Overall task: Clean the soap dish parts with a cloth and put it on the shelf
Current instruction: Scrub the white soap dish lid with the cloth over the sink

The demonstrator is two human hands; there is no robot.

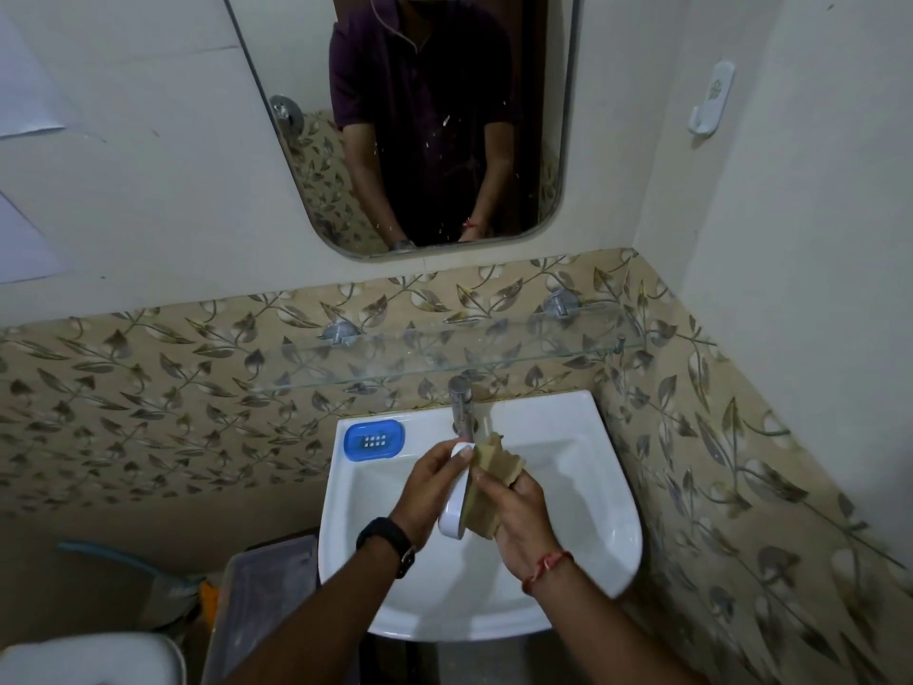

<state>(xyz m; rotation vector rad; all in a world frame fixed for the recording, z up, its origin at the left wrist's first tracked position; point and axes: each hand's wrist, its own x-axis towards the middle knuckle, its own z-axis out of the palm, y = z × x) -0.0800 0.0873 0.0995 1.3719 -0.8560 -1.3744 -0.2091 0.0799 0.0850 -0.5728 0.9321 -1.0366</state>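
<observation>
Overhead, the mirror [420,140] fills the upper wall and reflects your torso and forearms. Below it a band of leaf-patterned tiles [148,388] wraps round the corner, and a clear glass shelf [494,351] runs across it on two metal brackets, bare where you can see its surface. Under the shelf sits the white sink [583,487], with a chrome tap [462,402] at the back rim. At your lower left stands a translucent plastic bin [257,600], beside a white rounded object [89,660] that the frame cuts off.

Your left hand [425,491] is clamped on the white soap dish part [455,496], holding it on edge over the basin, thumb on its upper end and fingers behind. Your right hand [518,516] is closed on a tan cloth [489,479], which it presses flat against the inner face of that white part; the cloth's top bunches up just in front of the tap. A black watch [388,536] circles your left wrist and a red thread your right.

The blue soap dish part [374,440], with a small grid of drain holes, lies flat on the sink's back left ledge, well apart from your hands. A white hook [711,98] is stuck on the right wall.
</observation>
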